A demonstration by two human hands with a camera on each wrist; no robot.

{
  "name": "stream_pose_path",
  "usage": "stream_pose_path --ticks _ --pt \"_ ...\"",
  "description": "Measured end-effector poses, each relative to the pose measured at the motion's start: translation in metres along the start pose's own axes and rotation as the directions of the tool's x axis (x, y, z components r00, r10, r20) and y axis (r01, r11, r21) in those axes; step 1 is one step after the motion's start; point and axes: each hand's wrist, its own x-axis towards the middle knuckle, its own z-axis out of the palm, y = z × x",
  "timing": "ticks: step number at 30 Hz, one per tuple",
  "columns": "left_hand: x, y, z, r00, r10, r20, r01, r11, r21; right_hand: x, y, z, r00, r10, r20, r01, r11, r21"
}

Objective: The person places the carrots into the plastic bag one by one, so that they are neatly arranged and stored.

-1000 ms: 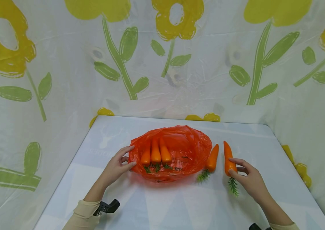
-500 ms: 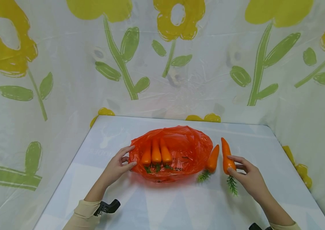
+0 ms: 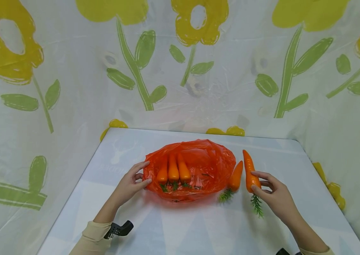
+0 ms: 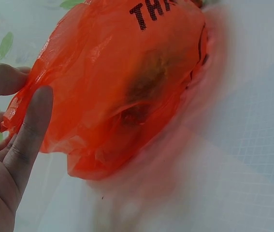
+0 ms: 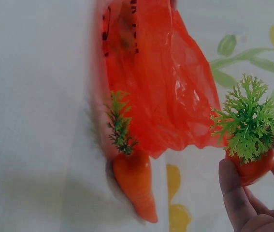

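A red plastic bag (image 3: 208,166) lies on the table with its mouth spread wide. Three orange carrots (image 3: 173,171) with green tops lie side by side in its left half. My left hand (image 3: 129,186) pinches the bag's left edge between thumb and fingers; dark lettering shows on the bag in the left wrist view. My right hand (image 3: 277,198) holds another carrot (image 3: 249,173) near its leafy end, tip pointing away. In the right wrist view this carrot's green top (image 5: 248,121) faces the camera. One more carrot (image 3: 236,177) lies on the table against the bag's right side.
The pale table (image 3: 183,230) has its far edge against a hanging white sheet (image 3: 224,95) printed with yellow flowers. The sheet also closes in both sides. A black strap device (image 3: 119,229) sits on the left wrist.
My right hand and its carrot have shifted slightly left and away from me, towards the bag. The left hand keeps its hold on the bag's edge.
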Motion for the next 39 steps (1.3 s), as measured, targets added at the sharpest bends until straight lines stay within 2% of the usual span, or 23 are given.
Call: stream_pose_path --ticks 17,23,31,39 --pt "-0.001 0.001 0.0 1.0 -0.003 0.001 0.003 1.0 -0.009 -0.006 -0.014 0.002 0.996 -0.087 -0.01 0.088 0.995 0.039" --pt "0.0 0.001 0.001 1.0 0.001 -0.003 -0.001 1.0 0.004 -0.007 -0.016 0.004 0.993 -0.115 0.008 0.114 0.991 0.075" --pt "-0.001 0.001 0.0 1.0 0.006 -0.006 -0.006 1.0 0.009 -0.007 -0.023 0.007 0.993 -0.114 0.037 0.109 0.989 0.103" --pt "0.001 0.001 0.001 1.0 -0.002 -0.006 0.002 1.0 0.004 -0.006 -0.027 0.013 0.985 -0.162 0.058 0.153 0.979 0.137"
